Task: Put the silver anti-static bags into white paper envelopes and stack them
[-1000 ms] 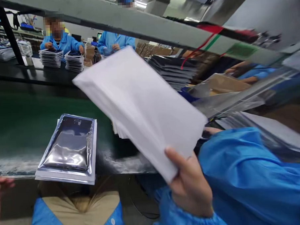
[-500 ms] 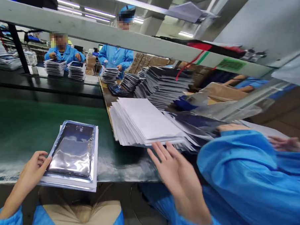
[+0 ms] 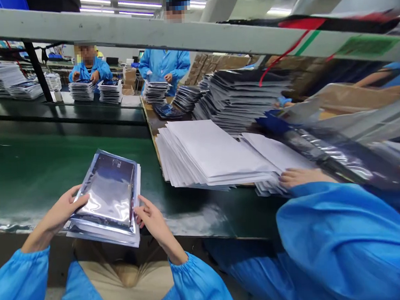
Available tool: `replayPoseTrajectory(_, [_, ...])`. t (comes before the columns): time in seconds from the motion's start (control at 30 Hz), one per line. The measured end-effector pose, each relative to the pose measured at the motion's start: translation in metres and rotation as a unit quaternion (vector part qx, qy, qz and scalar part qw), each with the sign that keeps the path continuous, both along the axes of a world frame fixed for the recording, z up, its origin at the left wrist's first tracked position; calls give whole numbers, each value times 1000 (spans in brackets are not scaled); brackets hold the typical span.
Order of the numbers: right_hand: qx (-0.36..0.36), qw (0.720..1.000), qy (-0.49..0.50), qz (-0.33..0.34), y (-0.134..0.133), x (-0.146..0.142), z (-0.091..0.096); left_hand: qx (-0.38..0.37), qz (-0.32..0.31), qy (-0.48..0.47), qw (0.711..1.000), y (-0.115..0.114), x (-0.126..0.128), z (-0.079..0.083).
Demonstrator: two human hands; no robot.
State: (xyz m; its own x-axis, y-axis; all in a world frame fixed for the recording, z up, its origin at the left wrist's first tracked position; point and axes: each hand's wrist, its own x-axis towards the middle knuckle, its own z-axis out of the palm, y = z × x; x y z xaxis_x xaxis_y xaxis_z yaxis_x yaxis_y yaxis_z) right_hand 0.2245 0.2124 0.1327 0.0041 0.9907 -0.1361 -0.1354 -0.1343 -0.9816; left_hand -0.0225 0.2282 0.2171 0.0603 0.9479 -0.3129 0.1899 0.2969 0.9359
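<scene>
A shiny see-through bag (image 3: 107,194) with a dark flat slab sealed inside lies on top of a white sheet, right at the near edge of the green table (image 3: 28,166). The left hand (image 3: 58,213) grips the bag's left edge, fingers curled around it with the thumb on top. The right hand (image 3: 153,220) touches the right lower corner, its fingers half spread and pinching the edge of the bag and sheet together. Just to the right, a fanned pile of white sheets (image 3: 207,154) rests on the table. A co-worker's hand (image 3: 299,177) in a blue sleeve lies on a second white pile (image 3: 276,157) beside it. Behind these rises a tall stack of filled bags (image 3: 240,99), with smaller stacks (image 3: 110,92) farther back where two other people in blue coats stand
</scene>
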Motion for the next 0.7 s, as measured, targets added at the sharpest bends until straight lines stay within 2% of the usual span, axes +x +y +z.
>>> replayPoseTrajectory(0.03, [-3,1000,8,0,1,0,1,-18,-21,-29,999,-1,2,2])
replayPoseTrajectory(0.1, [-2,1000,23,1,0,0,6,-16,-24,-57,998,-5,4,3])
replayPoseTrajectory(0.3, [-1,996,87,11,-15,-11,32,80,35,-18,996,-23,9,-2])
replayPoseTrajectory(0.37, [17,996,85,-29,-23,-13,40,93,44,-11,995,-27,13,-2])
replayPoseTrajectory(0.47, [67,986,17,-149,-33,-9,44,73,63,-26,995,-33,18,-1])
replayPoseTrajectory(0.5, [74,985,-3,-156,-34,-7,42,69,72,-33,994,-35,18,0])
replayPoseTrajectory(0.6, [54,994,0,-92,-35,-1,35,81,100,-53,990,-41,19,-2])
replayPoseTrajectory(0.7, [43,996,38,-75,-37,0,33,85,126,-68,986,-47,17,-4])
